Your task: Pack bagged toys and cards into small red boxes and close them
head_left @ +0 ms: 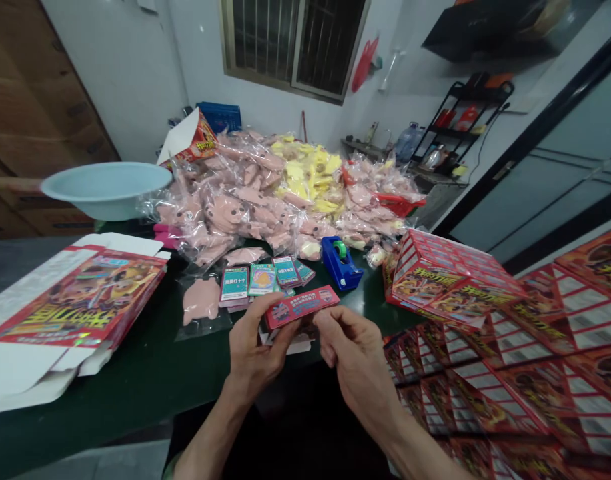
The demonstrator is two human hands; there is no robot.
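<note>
A small red printed carton (pixel 303 305) is held over the front edge of the green table. My left hand (pixel 258 340) grips it from the left, thumb on top and fingers below. My right hand (pixel 349 337) is closed at the carton's right end, its fingers curled against a white flap; the exact grip is partly hidden. Just beyond lie several printed cards (pixel 235 285) in a loose spread. Left of them is a pink animal-shaped toy (pixel 201 300) in a clear bag. A blue tape dispenser (pixel 341 265) with green tape stands behind my right hand.
A heap of bagged pink toys (pixel 230 213) and yellow toys (pixel 310 173) covers the table's back. Flattened red-and-white boxes (pixel 85 300) lie left, below a pale blue basin (pixel 108 190). Filled red boxes (pixel 435 277) stand right, with many more boxes (pixel 535 373) stacked beside the table.
</note>
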